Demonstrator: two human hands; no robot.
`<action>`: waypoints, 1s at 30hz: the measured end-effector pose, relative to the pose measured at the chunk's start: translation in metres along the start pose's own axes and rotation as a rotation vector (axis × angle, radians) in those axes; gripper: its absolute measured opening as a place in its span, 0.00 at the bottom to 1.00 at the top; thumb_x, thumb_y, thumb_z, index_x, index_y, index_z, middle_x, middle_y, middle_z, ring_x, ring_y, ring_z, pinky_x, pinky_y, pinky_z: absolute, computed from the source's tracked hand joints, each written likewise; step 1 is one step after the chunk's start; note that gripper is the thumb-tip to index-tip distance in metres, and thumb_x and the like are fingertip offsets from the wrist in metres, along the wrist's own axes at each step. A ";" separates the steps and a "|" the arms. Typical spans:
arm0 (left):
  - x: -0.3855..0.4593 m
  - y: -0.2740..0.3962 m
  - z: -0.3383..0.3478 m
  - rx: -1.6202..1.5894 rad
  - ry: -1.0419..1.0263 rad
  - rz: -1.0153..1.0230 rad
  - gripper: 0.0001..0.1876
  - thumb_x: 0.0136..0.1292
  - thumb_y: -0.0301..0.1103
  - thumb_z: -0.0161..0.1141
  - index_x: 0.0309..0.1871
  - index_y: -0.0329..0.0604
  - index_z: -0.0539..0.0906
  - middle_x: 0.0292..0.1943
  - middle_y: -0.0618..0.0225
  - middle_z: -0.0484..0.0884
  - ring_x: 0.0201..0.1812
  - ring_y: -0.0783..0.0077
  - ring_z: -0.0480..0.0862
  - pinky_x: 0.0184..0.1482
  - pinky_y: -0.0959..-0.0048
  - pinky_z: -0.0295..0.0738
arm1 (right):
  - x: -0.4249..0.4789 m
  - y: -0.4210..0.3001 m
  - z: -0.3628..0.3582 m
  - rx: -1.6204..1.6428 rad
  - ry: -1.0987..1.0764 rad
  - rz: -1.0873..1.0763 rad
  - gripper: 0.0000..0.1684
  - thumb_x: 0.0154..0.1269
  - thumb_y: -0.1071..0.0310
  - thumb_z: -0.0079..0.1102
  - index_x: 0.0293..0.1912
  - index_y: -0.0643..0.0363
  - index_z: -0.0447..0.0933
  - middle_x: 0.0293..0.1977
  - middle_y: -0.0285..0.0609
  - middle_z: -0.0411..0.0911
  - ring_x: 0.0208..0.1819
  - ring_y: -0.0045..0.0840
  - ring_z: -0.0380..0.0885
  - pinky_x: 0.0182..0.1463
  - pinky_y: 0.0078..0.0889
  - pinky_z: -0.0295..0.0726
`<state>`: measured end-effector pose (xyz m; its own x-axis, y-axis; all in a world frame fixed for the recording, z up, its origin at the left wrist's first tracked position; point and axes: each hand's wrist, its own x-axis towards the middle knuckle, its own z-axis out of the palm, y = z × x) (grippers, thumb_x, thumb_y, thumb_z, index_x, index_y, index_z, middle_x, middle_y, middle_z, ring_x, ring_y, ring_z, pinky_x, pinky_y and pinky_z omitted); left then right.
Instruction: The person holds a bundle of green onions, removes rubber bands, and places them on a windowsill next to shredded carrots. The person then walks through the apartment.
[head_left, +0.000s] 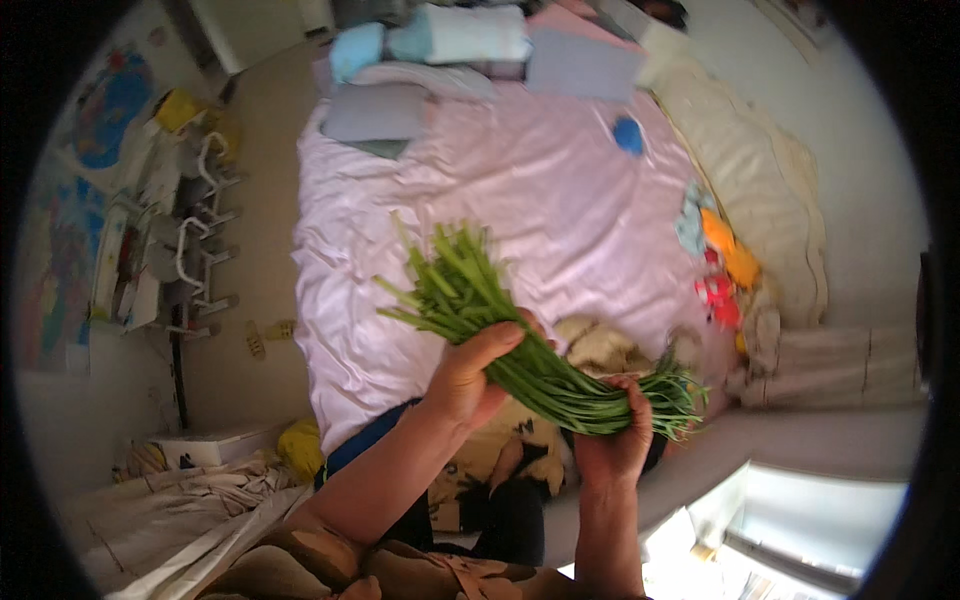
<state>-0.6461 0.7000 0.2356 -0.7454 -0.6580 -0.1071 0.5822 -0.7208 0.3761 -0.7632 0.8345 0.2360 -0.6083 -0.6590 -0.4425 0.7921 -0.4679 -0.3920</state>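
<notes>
A thick bunch of long green stalks (551, 375), resembling garlic chives, is held up in front of me over the near side of the bed. My left hand (476, 367) wraps its middle, thumb across the top. The pale cut ends fan out to the upper left. My right hand (619, 435) grips the bunch near its thin, curling tips at the right. The stalks sag in a curve between both hands. Behind the right hand lies a tan, crumpled item (600, 346) on the bed, partly covered by the bunch.
Pink satiny bedding (525, 172) spreads ahead, with folded bedding (480, 34) at its far end. A blue object (628, 136) and red and orange soft items (724, 274) lie at right. Chairs (199, 247) line the left wall. Tan material (480, 442) with dark marks lies below my arms.
</notes>
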 end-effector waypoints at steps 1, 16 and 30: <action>-0.001 0.024 0.000 0.014 0.056 0.087 0.13 0.58 0.32 0.61 0.47 0.49 0.74 0.36 0.71 0.77 0.43 0.68 0.76 0.56 0.55 0.70 | 0.009 0.013 0.021 -0.043 -0.014 0.086 0.09 0.60 0.66 0.57 0.38 0.60 0.74 0.35 0.40 0.77 0.42 0.30 0.75 0.56 0.36 0.71; -0.103 0.324 0.030 0.200 0.427 0.879 0.20 0.56 0.40 0.65 0.46 0.34 0.77 0.40 0.59 0.80 0.43 0.64 0.80 0.53 0.64 0.74 | 0.031 0.244 0.298 -0.315 -0.497 0.767 0.07 0.62 0.65 0.54 0.35 0.58 0.75 0.35 0.35 0.78 0.42 0.27 0.76 0.53 0.38 0.73; -0.066 0.410 0.002 -0.020 0.617 1.235 0.15 0.59 0.37 0.62 0.42 0.36 0.77 0.36 0.62 0.80 0.39 0.64 0.80 0.49 0.63 0.76 | 0.100 0.361 0.400 -0.414 -0.554 1.102 0.02 0.60 0.72 0.57 0.33 0.59 0.74 0.32 0.40 0.78 0.37 0.28 0.77 0.47 0.34 0.77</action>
<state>-0.3587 0.4490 0.3985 0.5134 -0.8517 -0.1053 0.7623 0.3962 0.5119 -0.5177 0.3644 0.3726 0.5293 -0.7781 -0.3383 0.7231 0.6223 -0.2999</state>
